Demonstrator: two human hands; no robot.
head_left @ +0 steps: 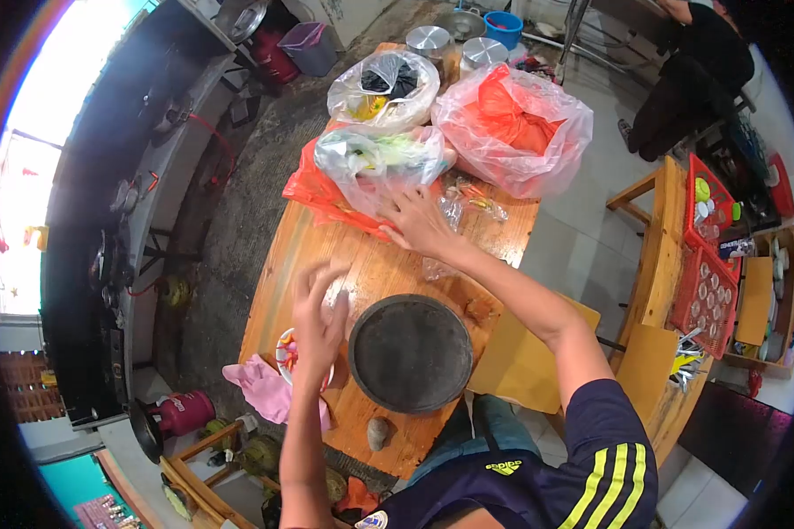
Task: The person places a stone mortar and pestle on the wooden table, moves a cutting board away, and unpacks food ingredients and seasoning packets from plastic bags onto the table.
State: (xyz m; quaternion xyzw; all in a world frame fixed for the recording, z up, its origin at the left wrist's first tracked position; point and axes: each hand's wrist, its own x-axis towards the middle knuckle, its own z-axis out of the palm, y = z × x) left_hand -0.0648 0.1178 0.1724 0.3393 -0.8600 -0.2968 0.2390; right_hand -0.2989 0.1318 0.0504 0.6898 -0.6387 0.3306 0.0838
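Observation:
My left hand (320, 309) is raised over the table, its fingers apart and nothing in them. Beneath and beside it is a white bowl (284, 353) of small red and pale pieces. My right hand (419, 222) reaches to the near edge of a clear plastic bag (375, 154) with something green inside; its fingers are spread and touch or nearly touch the plastic. Under that bag lies a red plastic bag (313, 194). Closer to me rests a round, dark stone mortar (410, 353), with a small grey stone (378, 433) near its lower left.
At the table's (273, 273) far end are a white bag (384, 97), a large bag with red plastic (538, 150) and metal pots (429, 40). A pink cloth (260, 388) hangs at the left edge. Red baskets (706, 300) and a seated person (701, 70) are at right.

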